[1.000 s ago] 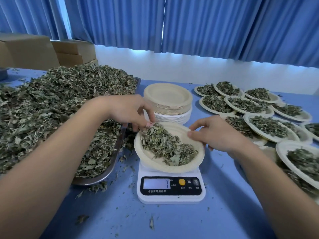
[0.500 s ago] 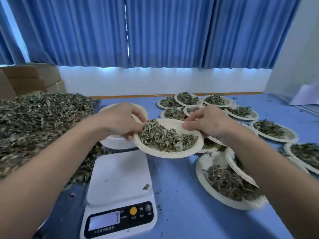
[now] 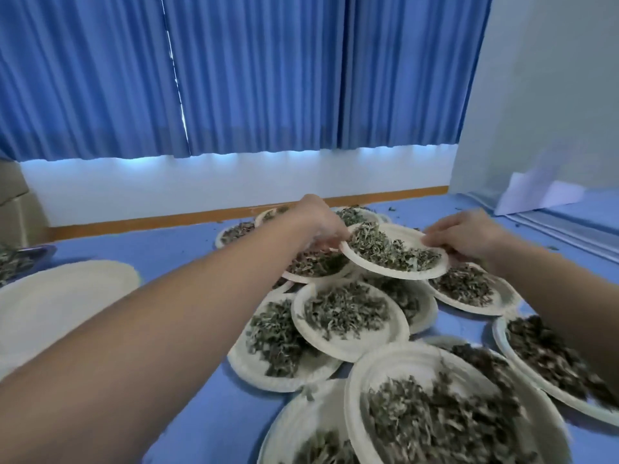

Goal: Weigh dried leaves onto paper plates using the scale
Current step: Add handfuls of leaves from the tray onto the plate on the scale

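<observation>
Your left hand (image 3: 321, 222) and right hand (image 3: 469, 234) each pinch an opposite rim of one paper plate (image 3: 378, 267) heaped with dried leaves (image 3: 388, 251), fingers closed on its edges. Below your grip, the plate hangs just over other filled plates (image 3: 348, 346) overlapping on the blue table (image 3: 187, 413).

**Blue, cream and grey-green**

The desk (image 3: 187, 390) was plain mid-blue. The paper plates (image 3: 348, 346) were cream-white with faint ringed ridges. The dried leaves (image 3: 345, 309) were mottled grey-green and dark olive. The curtains (image 3: 268, 75) were bright blue in vertical folds, above a white wall (image 3: 201, 185) with an orange-brown strip (image 3: 150, 221).
</observation>
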Demonstrator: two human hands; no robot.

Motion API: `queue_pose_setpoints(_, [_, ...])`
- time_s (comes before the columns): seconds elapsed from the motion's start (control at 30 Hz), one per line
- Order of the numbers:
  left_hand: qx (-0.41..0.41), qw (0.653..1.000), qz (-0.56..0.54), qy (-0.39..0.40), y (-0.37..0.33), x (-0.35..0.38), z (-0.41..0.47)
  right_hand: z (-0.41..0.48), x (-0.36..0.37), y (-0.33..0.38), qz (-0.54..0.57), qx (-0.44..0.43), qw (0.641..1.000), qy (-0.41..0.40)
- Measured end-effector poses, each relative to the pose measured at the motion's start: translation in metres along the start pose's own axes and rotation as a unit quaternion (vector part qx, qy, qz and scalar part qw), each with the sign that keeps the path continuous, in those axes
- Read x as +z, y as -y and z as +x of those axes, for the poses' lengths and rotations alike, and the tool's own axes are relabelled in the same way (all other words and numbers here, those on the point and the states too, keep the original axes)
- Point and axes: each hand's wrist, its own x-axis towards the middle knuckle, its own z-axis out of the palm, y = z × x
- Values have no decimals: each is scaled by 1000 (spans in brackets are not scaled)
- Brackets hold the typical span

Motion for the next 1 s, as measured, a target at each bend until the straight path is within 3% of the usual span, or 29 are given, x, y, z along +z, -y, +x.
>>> queue_pose_setpoints(0.17, [19,992,109,-56,-18,45,58,63,0,-20,-54,2,998,-30])
queue_pose_setpoints(0.63, [22,973,231,-3,-4,76,118,94,36,-24,-307,14,951,43])
queue_pose_setpoints(0.8, [46,969,237,-46,0,63,109,90,39,-21,-279,1,959,-39])
queue_pose_setpoints(1.0, [69,977,192,-65,7,-6,64,54,66,32,-203,-126,967,-89])
